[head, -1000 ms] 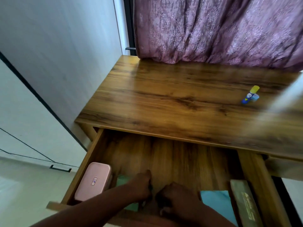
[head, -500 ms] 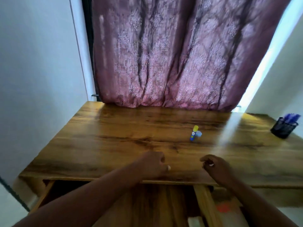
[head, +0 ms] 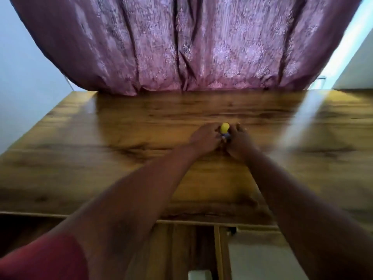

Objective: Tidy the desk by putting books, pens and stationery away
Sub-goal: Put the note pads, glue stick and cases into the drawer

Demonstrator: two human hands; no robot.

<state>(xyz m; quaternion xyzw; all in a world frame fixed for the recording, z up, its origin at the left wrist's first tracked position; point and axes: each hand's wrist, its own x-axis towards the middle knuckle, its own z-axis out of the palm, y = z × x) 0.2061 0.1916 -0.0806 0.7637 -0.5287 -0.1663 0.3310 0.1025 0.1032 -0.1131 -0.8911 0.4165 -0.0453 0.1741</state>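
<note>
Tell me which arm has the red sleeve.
The left arm: a red sleeve covers its upper part at the bottom left of the view. The right arm is bare as far as the picture shows.

A glue stick (head: 224, 129) stands on the desk (head: 101, 158), toward its back edge, between left hand (head: 203, 138) and right hand (head: 239, 141); a curtain (head: 181, 47) hangs behind.
</note>
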